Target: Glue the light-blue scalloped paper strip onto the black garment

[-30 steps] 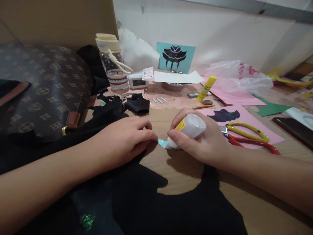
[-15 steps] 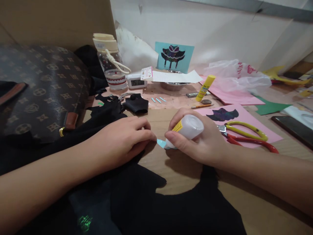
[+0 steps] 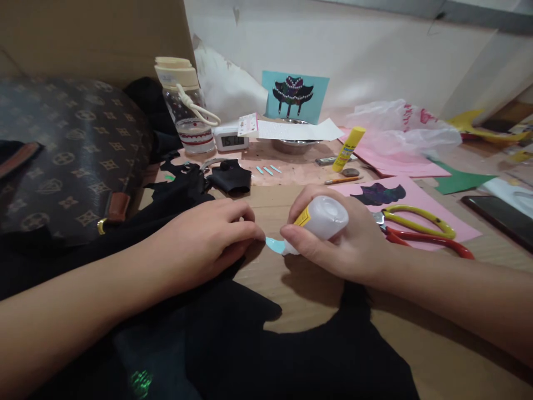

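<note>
My right hand is wrapped round a whitish glue bottle with a yellow label, tilted so its nozzle points down and left. The nozzle end meets a small light-blue paper piece on the cardboard. My left hand pinches the left tip of that piece between thumb and fingers. Part of the blue piece is hidden by the bottle and fingers. Black fabric with a ragged cut edge lies in front of both hands.
Scissors with yellow and red handles rest on pink paper at the right. Behind stand a glue stick, a water bottle, a digital clock and a blue card. A patterned bag fills the left side.
The glue bottle's nozzle has shifted slightly right along the blue piece, so more of the piece shows. My left hand keeps its pinch.
</note>
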`<move>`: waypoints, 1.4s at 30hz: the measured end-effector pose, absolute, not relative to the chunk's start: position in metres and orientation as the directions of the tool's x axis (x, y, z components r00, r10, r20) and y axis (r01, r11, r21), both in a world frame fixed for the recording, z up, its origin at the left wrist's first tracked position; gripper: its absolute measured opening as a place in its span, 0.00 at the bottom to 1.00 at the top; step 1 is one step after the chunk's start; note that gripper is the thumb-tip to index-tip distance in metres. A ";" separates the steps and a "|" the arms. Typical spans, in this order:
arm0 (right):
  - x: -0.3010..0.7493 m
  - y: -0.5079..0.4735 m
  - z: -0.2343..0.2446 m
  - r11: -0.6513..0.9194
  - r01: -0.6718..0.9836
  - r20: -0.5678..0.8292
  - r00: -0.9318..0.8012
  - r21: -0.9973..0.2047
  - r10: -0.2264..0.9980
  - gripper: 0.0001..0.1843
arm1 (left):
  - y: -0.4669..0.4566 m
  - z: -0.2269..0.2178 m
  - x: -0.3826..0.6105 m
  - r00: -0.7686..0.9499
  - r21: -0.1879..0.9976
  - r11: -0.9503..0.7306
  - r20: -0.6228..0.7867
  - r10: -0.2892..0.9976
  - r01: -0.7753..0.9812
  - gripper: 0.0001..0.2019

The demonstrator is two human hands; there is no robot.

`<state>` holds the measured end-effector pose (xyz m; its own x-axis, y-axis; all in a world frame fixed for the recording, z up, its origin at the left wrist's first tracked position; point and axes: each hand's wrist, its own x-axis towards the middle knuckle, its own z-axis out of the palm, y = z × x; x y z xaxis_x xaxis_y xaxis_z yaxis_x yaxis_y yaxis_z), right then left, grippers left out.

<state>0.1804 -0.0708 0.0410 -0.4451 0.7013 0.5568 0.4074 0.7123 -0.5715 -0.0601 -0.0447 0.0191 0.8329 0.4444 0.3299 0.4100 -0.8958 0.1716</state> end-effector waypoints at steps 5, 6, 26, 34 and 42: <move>0.182 -0.071 0.042 0.694 0.405 0.536 -0.444 -0.595 0.718 0.15 | -0.044 0.018 -0.062 0.834 0.178 -0.895 0.325 0.446 0.410 0.10; 0.182 -0.070 0.042 0.696 0.407 0.537 -0.445 -0.591 0.717 0.15 | -0.044 0.017 -0.062 0.833 0.179 -0.894 0.326 0.447 0.410 0.10; 0.186 -0.075 0.041 0.690 0.420 0.534 -0.438 -0.589 0.723 0.14 | -0.045 0.018 -0.060 0.826 0.201 -0.880 0.306 0.473 0.430 0.12; 0.192 -0.072 0.043 0.669 0.455 0.568 -0.357 -0.587 0.741 0.13 | -0.046 0.021 -0.060 0.829 0.214 -0.883 0.309 0.466 0.417 0.13; 0.215 -0.083 0.044 0.632 0.421 0.574 -0.272 -0.651 0.772 0.07 | -0.048 0.019 -0.060 0.836 0.122 -0.906 0.353 0.421 0.405 0.12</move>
<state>0.2146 -0.0830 0.0436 -0.2716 0.7724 0.5742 0.4214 0.6318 -0.6506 -0.0598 -0.0482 0.0194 0.8356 0.4209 0.3531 0.4049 -0.9062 0.1219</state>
